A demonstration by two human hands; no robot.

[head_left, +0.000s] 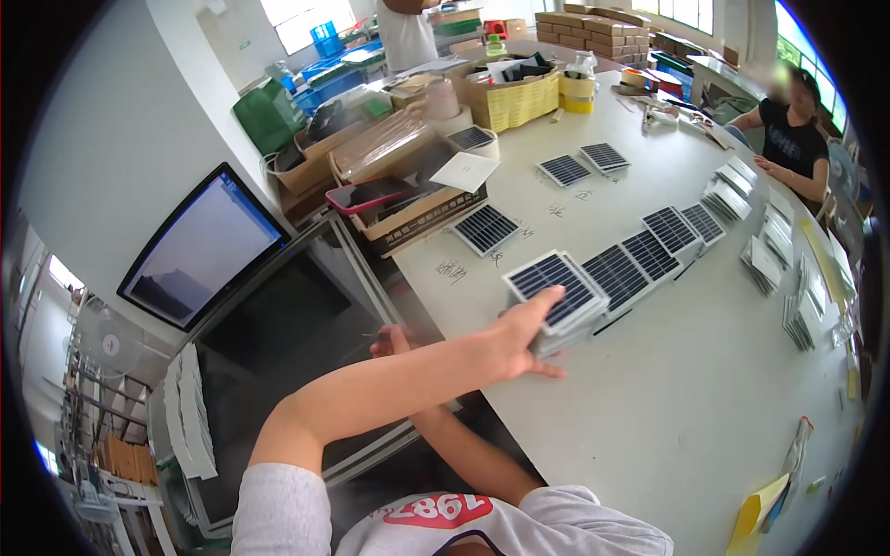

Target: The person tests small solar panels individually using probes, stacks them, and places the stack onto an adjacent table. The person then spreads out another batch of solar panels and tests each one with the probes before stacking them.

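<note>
My left arm reaches across to the right. My left hand (524, 343) is closed on the near corner of a stack of small solar panels (556, 283), thumb on the top panel and fingers low at its side. Beyond this stack, a row of more solar panels (649, 252) runs away to the right on the table. Under the left forearm, my right hand (394, 341) points left over the dark-topped equipment (269, 315). Its fingers are curled and partly hidden; a thin dark thing shows at their tips, too small to name.
Single panels lie farther back, one (486, 228) near a carton (426, 218) with a red-edged phone (371, 195). A monitor (204, 246) stands at left. Stacks of pale panels (765, 259) line the right side, where another person (793, 139) sits. Handwriting marks the tabletop.
</note>
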